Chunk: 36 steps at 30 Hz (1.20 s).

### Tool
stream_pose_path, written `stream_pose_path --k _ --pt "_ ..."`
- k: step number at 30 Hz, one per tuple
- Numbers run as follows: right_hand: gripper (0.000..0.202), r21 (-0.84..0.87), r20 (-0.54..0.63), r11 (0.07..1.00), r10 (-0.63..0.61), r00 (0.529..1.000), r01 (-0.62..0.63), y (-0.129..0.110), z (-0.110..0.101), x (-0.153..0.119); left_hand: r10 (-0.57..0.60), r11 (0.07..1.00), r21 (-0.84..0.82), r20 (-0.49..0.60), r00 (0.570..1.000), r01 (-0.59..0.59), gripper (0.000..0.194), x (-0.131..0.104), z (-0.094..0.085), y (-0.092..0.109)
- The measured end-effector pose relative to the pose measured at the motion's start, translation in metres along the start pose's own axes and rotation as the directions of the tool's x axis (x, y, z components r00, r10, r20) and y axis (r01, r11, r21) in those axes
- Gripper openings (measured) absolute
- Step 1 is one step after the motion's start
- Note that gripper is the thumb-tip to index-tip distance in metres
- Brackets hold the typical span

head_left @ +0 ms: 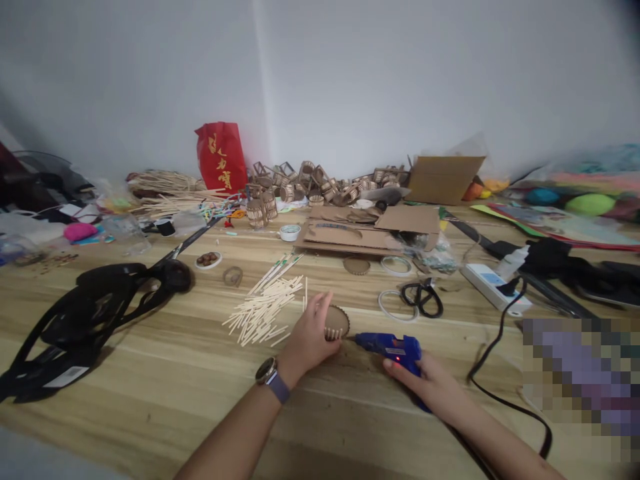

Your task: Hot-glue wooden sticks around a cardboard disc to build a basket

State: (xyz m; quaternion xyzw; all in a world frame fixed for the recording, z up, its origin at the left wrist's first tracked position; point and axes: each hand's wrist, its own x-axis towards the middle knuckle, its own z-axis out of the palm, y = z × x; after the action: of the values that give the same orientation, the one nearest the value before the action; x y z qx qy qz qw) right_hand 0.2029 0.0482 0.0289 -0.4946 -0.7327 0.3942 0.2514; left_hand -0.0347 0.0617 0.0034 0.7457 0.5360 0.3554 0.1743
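Observation:
My left hand (pixel 311 331), with a watch on its wrist, is closed on the near-left edge of a round cardboard disc (pixel 337 320). Short upright sticks line the disc's near edge, and its rim looks corrugated. My right hand (pixel 425 382) grips a blue glue gun (pixel 390 347) with a small red light. The gun's nozzle points left and ends right beside the disc's edge. Just left of my left hand lies a loose pile of thin wooden sticks (pixel 265 308).
Black scissors (pixel 423 300) and white rings (pixel 395 307) lie beyond the gun. Cardboard sheets (pixel 350 237) and small stick baskets (pixel 257 213) are farther back. A white power strip (pixel 495 287) is at right, a black bag (pixel 100 300) at left.

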Motion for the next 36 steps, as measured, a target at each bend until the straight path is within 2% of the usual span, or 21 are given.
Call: stream_pose_path --k 13,36 --pt "0.044 -0.074 0.025 0.993 -0.087 0.996 0.089 -0.005 0.009 0.002 0.007 0.999 0.034 0.003 1.000 -0.007 0.091 -0.001 0.002 -0.003" --pt "0.047 -0.100 -0.003 0.987 -0.130 0.991 0.129 0.002 0.014 0.005 0.036 0.999 0.042 -0.009 0.999 -0.035 0.090 0.000 0.002 -0.005"
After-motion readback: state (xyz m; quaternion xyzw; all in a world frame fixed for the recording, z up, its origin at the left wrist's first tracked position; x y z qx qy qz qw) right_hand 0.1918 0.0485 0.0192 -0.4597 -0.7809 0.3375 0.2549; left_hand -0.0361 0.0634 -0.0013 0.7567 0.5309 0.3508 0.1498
